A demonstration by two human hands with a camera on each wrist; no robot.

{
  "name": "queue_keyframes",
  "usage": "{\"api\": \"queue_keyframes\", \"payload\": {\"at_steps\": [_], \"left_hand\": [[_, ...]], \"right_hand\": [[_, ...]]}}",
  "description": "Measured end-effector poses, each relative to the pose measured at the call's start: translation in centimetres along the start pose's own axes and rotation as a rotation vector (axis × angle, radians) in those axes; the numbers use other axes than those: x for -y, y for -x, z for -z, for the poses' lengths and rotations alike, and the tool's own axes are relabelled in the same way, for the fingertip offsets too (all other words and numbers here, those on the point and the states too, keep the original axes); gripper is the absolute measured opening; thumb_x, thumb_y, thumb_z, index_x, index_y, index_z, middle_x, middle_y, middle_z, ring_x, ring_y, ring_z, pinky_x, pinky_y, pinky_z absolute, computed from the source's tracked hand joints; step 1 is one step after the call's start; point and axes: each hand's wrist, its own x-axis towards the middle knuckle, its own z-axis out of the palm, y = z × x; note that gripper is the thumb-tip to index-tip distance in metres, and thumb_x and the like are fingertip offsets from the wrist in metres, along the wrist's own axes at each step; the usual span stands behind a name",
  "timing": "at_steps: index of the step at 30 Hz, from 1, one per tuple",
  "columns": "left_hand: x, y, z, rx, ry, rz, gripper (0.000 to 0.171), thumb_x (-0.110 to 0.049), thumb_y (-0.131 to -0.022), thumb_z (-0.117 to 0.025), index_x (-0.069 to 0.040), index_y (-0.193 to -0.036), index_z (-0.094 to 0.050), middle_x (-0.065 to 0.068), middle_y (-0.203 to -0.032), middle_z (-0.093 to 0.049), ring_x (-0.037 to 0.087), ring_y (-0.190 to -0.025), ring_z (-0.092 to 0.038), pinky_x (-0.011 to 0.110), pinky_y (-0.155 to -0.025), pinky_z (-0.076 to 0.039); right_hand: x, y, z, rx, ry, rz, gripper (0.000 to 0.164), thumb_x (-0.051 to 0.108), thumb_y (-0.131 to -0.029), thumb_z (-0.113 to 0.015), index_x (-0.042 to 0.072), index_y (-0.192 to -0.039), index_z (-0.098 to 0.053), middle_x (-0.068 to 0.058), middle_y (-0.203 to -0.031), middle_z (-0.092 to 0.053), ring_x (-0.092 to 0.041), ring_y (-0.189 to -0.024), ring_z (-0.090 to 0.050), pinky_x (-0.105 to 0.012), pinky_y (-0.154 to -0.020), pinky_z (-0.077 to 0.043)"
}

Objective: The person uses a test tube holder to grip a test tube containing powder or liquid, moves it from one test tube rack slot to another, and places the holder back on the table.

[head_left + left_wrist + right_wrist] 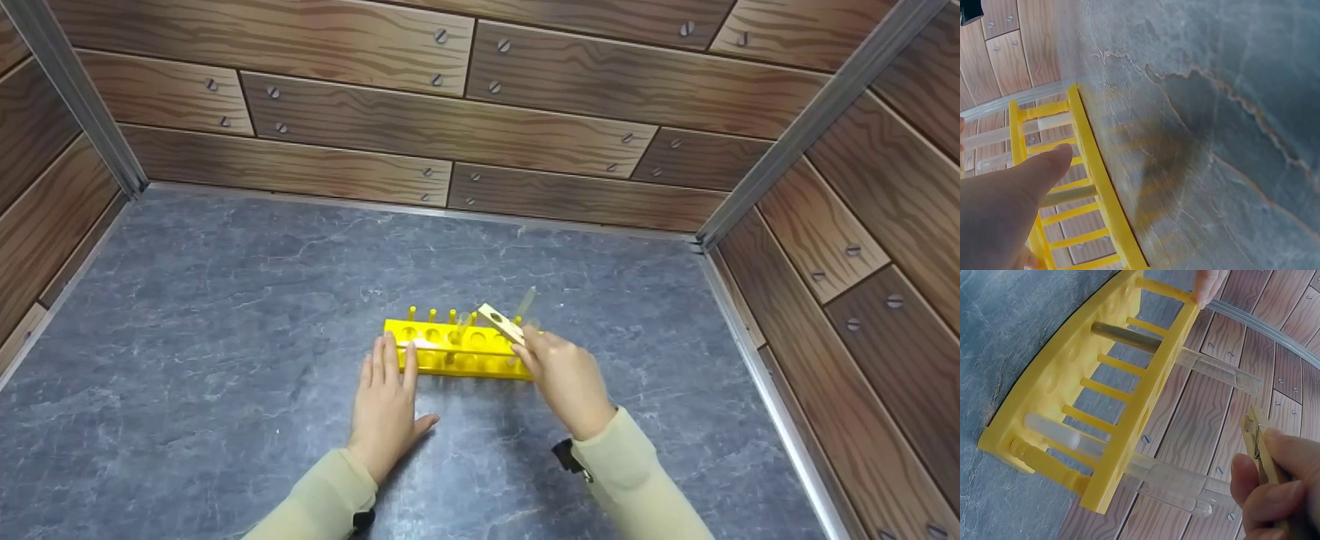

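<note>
A yellow test tube rack stands on the floor panel in front of me. My left hand lies flat with straight fingers on the rack's left end; its thumb sticks out in the left wrist view. My right hand grips a wooden test tube clamp above the rack's right part, its tip pointing left. One test tube in the rack has brownish content in its lower part. Another tube, with white content, stands at the right end. The clamp's tip has no tube in it.
A clear tube with a rounded end shows beside the white one. Yellow pegs line the rack's far side. Wood-patterned walls with metal edge strips enclose the grey marbled surface.
</note>
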Motion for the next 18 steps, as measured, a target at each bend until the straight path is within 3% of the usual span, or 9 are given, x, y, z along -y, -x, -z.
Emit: {"api": "queue_keyframes", "payload": {"at_steps": [9,18], "left_hand": [[0.0,0.0,-0.01,-0.001,-0.017,-0.011,0.107,-0.074,-0.073,-0.054,0.001,-0.145,-0.027,0.033,-0.145,-0.021,0.043,-0.134,-0.022,0.048,-0.109,-0.023],[-0.05,0.02,-0.05,0.02,-0.056,-0.01,0.108,-0.076,-0.074,-0.051,0.0,-0.145,-0.026,0.033,-0.145,-0.02,0.042,-0.134,-0.023,0.047,-0.108,-0.026]], "right_hand": [[-0.24,0.34,0.31,0.014,0.008,-0.023,0.033,0.025,-0.089,-0.063,0.0,-0.111,-0.065,-0.012,-0.084,-0.068,-0.021,-0.061,-0.063,-0.032,-0.052,-0.053],[-0.59,0.71,0.52,-0.005,0.028,-0.012,0.031,0.023,-0.089,-0.064,0.001,-0.109,-0.065,-0.006,-0.07,-0.062,-0.014,-0.049,-0.053,-0.027,-0.044,-0.046]]}}
